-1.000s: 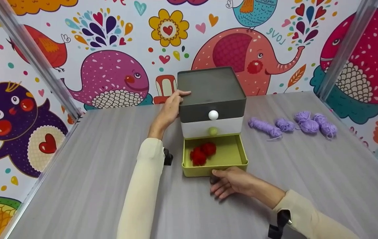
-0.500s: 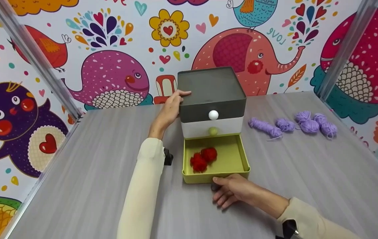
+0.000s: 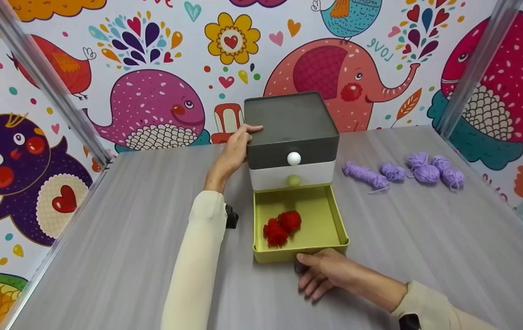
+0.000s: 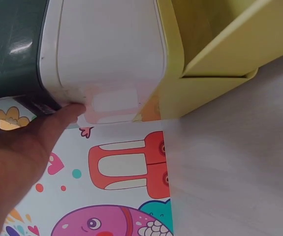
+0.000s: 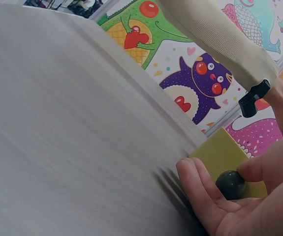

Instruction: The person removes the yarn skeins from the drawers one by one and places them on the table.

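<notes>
The right hand (image 3: 330, 271) pinched the dark knob (image 5: 231, 185) of the green drawer (image 3: 321, 220), which stuck out under the box (image 3: 289, 119) with red fluffy balls (image 3: 290, 222) inside. The left hand (image 3: 235, 149) touched the box, one finger straight on top.

The right hand (image 3: 328, 271) hides the dark knob (image 5: 231, 185) — partly.

The person's right grip (image 5: 247, 209), at lower right, holds a dark, glossy round knob (image 5: 231, 185) between thumb and fingers. Behind the knob is a flat yellow-green drawer front (image 5: 216, 151). A pale grey bench (image 5: 77, 128) fills the left side. Above, a cream left sleeve (image 5: 222, 44) with a black band (image 5: 253, 100) crosses a wall printed with bright cartoons, including a purple penguin (image 5: 176, 81).
</notes>
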`<control>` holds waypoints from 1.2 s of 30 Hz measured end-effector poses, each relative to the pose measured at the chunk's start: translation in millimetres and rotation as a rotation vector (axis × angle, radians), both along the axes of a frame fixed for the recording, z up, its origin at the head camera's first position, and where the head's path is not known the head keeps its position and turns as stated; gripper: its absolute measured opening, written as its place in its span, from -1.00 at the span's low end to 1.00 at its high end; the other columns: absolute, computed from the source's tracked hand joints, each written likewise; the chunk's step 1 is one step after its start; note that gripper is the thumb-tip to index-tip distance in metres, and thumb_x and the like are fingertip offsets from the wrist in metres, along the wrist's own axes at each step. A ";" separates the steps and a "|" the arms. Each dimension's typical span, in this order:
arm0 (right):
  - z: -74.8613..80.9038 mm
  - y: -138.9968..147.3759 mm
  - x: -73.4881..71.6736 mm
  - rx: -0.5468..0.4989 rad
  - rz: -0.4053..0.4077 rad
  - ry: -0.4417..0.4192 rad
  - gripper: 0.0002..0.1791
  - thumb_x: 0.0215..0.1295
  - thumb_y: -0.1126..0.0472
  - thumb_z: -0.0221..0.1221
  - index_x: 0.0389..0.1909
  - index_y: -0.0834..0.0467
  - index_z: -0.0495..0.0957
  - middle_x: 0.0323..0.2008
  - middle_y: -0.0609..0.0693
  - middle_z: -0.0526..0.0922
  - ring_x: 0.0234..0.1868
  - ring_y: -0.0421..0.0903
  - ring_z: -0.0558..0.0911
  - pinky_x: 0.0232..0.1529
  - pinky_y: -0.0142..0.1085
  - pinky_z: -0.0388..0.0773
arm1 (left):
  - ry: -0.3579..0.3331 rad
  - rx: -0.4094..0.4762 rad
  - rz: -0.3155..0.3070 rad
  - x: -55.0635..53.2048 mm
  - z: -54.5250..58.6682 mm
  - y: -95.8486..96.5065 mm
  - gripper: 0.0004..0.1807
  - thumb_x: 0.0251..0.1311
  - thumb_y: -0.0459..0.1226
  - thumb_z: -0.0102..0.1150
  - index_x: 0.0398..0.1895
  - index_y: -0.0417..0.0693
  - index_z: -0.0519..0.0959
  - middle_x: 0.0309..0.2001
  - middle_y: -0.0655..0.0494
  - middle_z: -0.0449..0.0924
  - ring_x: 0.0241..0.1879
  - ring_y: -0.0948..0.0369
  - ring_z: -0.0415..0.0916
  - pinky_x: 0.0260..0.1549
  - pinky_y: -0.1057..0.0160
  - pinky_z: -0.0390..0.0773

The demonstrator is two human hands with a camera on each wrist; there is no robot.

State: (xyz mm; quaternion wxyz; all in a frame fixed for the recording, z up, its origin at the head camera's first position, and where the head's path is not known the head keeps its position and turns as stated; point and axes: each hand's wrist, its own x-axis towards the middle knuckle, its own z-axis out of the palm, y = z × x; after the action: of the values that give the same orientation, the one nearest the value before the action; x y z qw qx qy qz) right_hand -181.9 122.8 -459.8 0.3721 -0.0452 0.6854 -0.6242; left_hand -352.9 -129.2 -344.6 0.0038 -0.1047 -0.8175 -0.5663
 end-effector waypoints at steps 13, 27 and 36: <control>1.4 2.5 -1.1 0.063 0.001 0.004 -0.47 0.47 -0.10 0.05 -0.07 0.37 0.55 -0.52 0.03 0.72 -0.57 -0.16 0.69 -0.47 -0.26 0.68 | 0.005 0.012 -0.013 1.5 1.2 -1.0 -0.52 0.50 -0.18 -0.39 0.31 0.15 0.45 0.17 -0.07 0.39 -0.09 0.08 0.47 -0.08 0.23 0.53; 21.0 9.9 2.5 0.145 0.165 0.140 -0.59 0.43 0.00 0.14 -0.28 0.31 0.65 -0.46 0.08 0.77 -0.59 -0.20 0.67 -0.52 -0.35 0.62 | -0.021 0.039 -0.024 5.6 5.0 -1.9 -0.52 0.52 -0.19 -0.41 0.33 0.10 0.43 0.15 -0.07 0.39 -0.06 0.08 0.50 0.01 0.20 0.57; 47.1 6.3 -6.3 0.101 0.169 0.554 -0.75 0.38 0.16 0.20 -0.23 0.33 0.64 -0.32 0.17 0.73 -0.36 -0.23 0.64 -0.42 -0.40 0.58 | 0.013 0.022 -0.023 0.0 -0.4 -2.2 -0.52 0.49 -0.19 -0.39 0.31 0.12 0.46 0.34 -0.04 0.34 0.10 0.08 0.43 0.15 0.12 0.48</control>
State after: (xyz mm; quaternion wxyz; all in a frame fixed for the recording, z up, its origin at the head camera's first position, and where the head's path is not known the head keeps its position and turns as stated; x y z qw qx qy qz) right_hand -188.2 129.1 -412.7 0.2233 -0.2520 0.7850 -0.5201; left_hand -352.9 -131.4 -345.0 0.0037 -0.1175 -0.8099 -0.5746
